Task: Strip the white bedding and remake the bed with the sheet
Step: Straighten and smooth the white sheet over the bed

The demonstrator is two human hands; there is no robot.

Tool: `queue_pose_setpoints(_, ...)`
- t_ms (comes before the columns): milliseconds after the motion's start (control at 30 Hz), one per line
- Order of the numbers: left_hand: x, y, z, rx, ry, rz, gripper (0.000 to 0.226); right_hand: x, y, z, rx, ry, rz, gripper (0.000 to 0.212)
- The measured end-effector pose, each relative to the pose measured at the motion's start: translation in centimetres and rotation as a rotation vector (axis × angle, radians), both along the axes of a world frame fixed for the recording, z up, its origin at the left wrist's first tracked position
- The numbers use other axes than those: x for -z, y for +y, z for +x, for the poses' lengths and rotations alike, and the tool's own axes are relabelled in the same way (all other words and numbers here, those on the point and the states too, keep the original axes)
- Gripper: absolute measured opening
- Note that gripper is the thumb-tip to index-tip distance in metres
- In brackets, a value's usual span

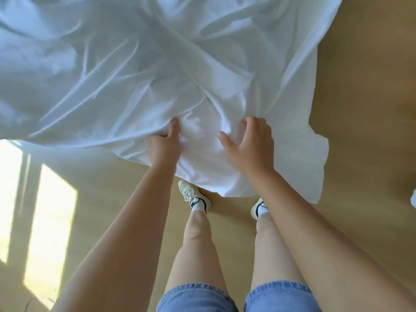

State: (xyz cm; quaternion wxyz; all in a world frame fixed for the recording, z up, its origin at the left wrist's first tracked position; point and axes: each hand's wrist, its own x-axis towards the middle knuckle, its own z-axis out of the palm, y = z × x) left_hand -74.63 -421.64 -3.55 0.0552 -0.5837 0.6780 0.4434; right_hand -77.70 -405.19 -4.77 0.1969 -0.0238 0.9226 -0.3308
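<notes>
Looking down at a tan wooden floor (360, 109), with two bright sunlight patches (51, 221) at the left. One large white sheet (157, 64), crumpled and billowing, held up above the floor, filling the upper half of the view and hanging just in front of two white shoes (191, 194). Two bare hands at the near edge: left hand (164, 145) pinching a fold, thumb on top, fingers hidden under the cloth; right hand (249, 147) just beside, fingers (246, 122) curled into the fabric, thumb spread. Below, bare legs and blue denim shorts (195, 298).
</notes>
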Motion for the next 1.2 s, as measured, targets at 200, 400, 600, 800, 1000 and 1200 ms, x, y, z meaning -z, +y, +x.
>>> queue_pose_setpoints(200, -2.9, -6.2, -1.6, 0.306, 0.186, -0.126, 0.029, -1.1, -8.6, -1.7, -0.009, -0.035, 0.137, 0.022)
queue_pose_setpoints(400, -3.7, -15.2, -0.9, 0.507, -0.04, -0.053, 0.052, -2.9, -15.7, -1.2, 0.214, -0.024, 0.172, 0.056)
queue_pose_setpoints(600, -2.9, -15.5, -2.5, 0.037, 0.132, 0.461, 0.033, -2.2, -17.0, -2.9, 0.272, -0.029, 0.142, 0.02)
queue_pose_setpoints(800, -3.4, -15.2, -3.1, -0.038, 0.199, 0.692, 0.035, -4.8, -15.4, -2.5, 0.258, -0.006, 0.172, 0.039)
queue_pose_setpoints(1000, -4.4, -16.1, -5.5, -0.264, 0.263, 0.762, 0.021, -9.8, -16.7, -4.1, 0.05, 0.062, 0.032, 0.04)
queue_pose_setpoints(1200, -11.7, -22.7, -9.6, -0.306, 0.691, 0.548, 0.03, -13.3, -23.7, -10.2, 0.243, 0.108, -0.463, 0.036)
